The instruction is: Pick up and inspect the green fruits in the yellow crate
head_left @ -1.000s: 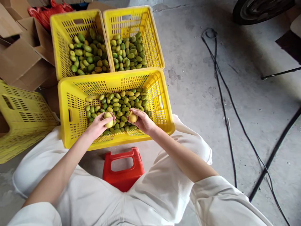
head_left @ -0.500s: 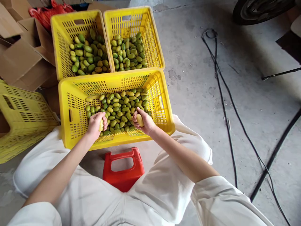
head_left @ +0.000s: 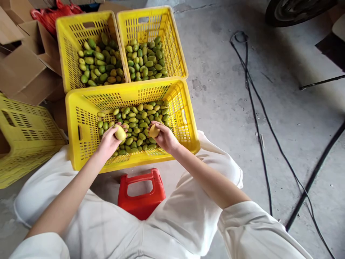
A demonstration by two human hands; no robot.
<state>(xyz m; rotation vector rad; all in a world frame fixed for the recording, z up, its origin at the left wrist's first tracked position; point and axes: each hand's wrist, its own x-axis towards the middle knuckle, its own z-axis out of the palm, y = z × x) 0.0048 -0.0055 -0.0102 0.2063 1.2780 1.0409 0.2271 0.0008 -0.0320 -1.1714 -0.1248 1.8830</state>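
My left hand (head_left: pixel 111 138) is closed around a yellow-green mango (head_left: pixel 120 133), whose rounded side faces me. Opposite it, my right hand (head_left: pixel 165 137) grips another yellow mango (head_left: pixel 154 131) between thumb and fingers. Both hands are above the near part of a yellow plastic crate (head_left: pixel 132 163), a short gap apart. Inside that crate lie many small oval green and yellow mangoes (head_left: pixel 138 124), spread over the slotted bottom. Some of them are hidden behind my hands.
Two more yellow crates, back left (head_left: pixel 88 18) and back right (head_left: pixel 176 39), hold similar fruit. An upright yellow crate (head_left: pixel 29 133) and cardboard boxes (head_left: pixel 24 68) stand left. A red stool (head_left: pixel 141 203) sits between my legs. Black cables (head_left: pixel 256 108) cross the floor near a wheel (head_left: pixel 293 12).
Both hands have turned, so the mangoes show more fully. The left fruit has shifted slightly right, the right one slightly left. The crates stay in place.
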